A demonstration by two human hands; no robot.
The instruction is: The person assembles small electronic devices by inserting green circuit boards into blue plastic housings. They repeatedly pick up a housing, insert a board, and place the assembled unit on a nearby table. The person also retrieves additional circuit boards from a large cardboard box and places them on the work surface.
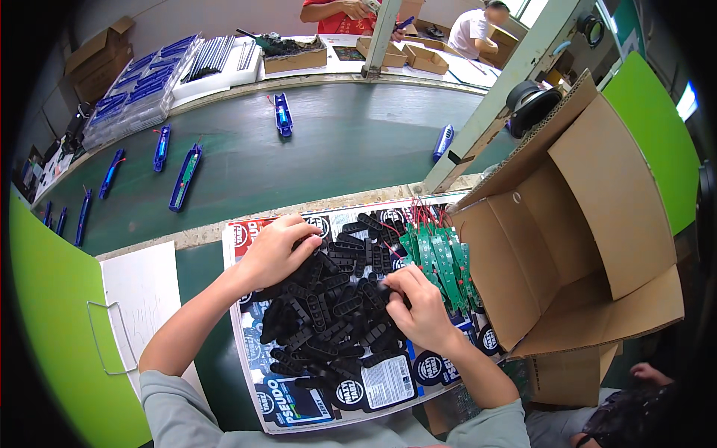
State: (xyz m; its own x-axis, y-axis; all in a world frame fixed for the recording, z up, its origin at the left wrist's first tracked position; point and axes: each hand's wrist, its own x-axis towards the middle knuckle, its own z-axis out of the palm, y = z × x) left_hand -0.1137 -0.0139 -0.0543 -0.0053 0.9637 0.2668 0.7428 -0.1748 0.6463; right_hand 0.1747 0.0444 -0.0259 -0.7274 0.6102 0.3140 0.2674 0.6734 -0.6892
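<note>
A loose heap of small, long black plastic pieces with ribbed or slotted faces point(321, 306) lies on a printed cardboard sheet point(254, 373). At the heap's upper left, my left hand point(276, 252) is closed, fingertips curled down among the pieces; what they grip is hidden. My right hand point(420, 308) pinches a black plastic piece point(384, 286) at the heap's right side, its far end blurred. Just beyond that hand lies a bundle of narrow green circuit boards point(442, 257) with thin red wires at their far ends.
An open cardboard box point(515, 261) stands tilted at the right. Behind the sheet runs a green belt point(239, 142) carrying several blue casings point(186, 176). A metal post point(478, 123) rises at its near edge. Green panels point(60, 336) flank both sides. People work beyond the belt.
</note>
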